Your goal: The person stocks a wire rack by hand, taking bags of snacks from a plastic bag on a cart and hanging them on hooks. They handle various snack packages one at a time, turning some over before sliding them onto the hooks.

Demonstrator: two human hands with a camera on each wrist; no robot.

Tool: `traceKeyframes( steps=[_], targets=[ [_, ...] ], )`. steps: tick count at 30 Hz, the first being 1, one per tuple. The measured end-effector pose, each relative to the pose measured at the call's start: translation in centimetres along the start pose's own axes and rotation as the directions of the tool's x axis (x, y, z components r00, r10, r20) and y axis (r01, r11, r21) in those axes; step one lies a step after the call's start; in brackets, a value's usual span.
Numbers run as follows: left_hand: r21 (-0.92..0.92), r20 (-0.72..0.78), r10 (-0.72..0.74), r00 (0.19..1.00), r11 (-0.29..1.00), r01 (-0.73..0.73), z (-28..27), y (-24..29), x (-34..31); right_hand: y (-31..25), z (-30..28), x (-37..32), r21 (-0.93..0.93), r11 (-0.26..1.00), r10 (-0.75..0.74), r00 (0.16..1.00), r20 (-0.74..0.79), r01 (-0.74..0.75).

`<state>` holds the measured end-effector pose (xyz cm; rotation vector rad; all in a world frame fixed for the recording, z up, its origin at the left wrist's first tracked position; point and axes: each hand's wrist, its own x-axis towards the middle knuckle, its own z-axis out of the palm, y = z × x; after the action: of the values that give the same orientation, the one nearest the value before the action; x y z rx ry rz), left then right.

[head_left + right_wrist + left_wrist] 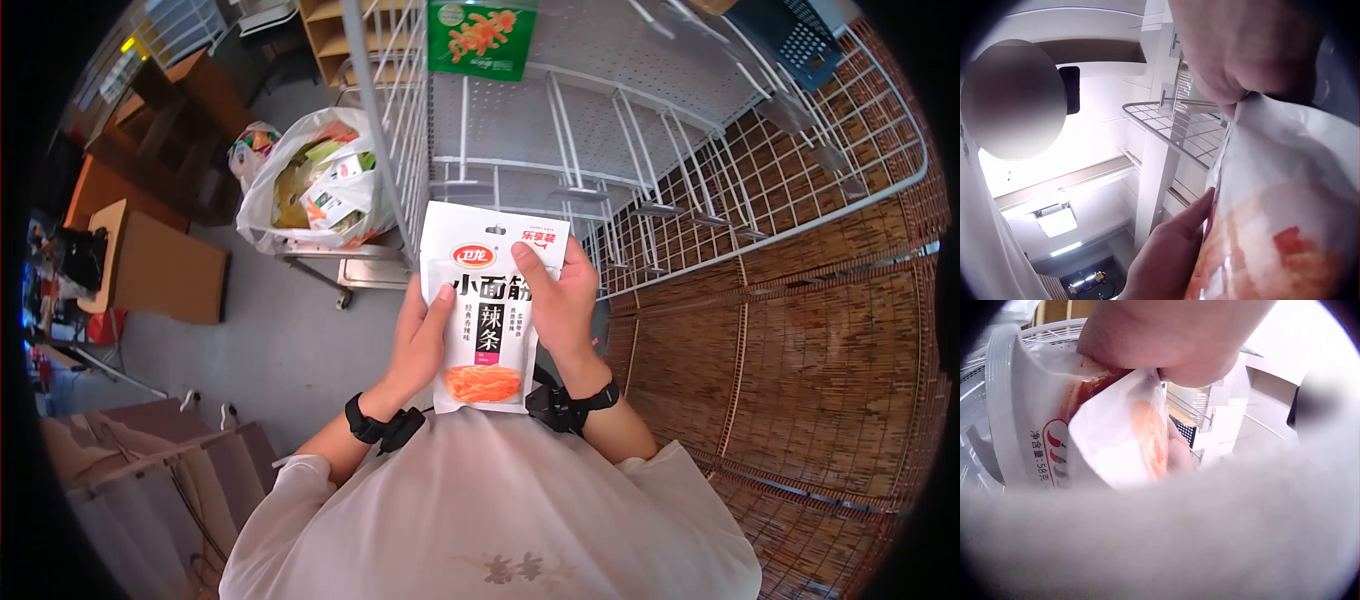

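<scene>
A white packet of spicy strips [483, 310], with red and black print and a picture of orange strips, is held upright before the chest. My left hand [418, 335] grips its left edge, thumb on the front. The right hand [562, 300] holds the upper right side, its thumb pressed on the front near the hang hole. Fingers of both hands are hidden behind the packet. In the left wrist view, white printed packaging [1035, 425] overlaps another white surface with orange print. The right wrist view shows the packet [1279, 200] close up, a hand at either side.
A white wire rack with hooks [620, 150] stands ahead, with a green snack packet [480, 40] hanging at its top. To the left, a white plastic bag of packets [270, 215] sits on a cart. A woven bamboo screen [800, 370] lines the right side.
</scene>
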<state>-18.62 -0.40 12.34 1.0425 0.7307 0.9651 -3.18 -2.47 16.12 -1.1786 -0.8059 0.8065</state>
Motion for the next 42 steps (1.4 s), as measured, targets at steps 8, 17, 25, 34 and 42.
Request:
traceKeyframes(
  steps=[8,17,25,34,42],
  targets=[
    [0.301,0.057,0.334,0.941,0.893,-0.335,5.2,2.6,5.0,-4.1,-2.3,2.2,-0.026,0.972,-0.237,0.968,-0.082,0.236],
    [0.015,0.158,0.282,0.946,0.957,-0.288,9.4,5.1,7.9,-7.4,-6.3,6.3,-0.076,0.954,-0.288,0.957,0.036,0.29],
    [0.224,0.08,0.453,0.888,0.86,-0.459,13.0,6.0,11.1,-8.3,-8.1,10.5,-0.009,0.954,-0.298,0.95,0.091,0.3],
    [0.015,0.071,0.418,0.906,0.908,-0.419,15.2,8.6,13.2,-10.8,-9.2,14.2,0.118,0.932,-0.358,0.919,0.166,0.342],
    [-0.046,-0.029,0.524,0.851,0.85,-0.525,15.9,9.6,15.0,-12.0,-8.5,18.0,0.169,0.894,-0.448,0.838,0.313,0.415]
  ],
)
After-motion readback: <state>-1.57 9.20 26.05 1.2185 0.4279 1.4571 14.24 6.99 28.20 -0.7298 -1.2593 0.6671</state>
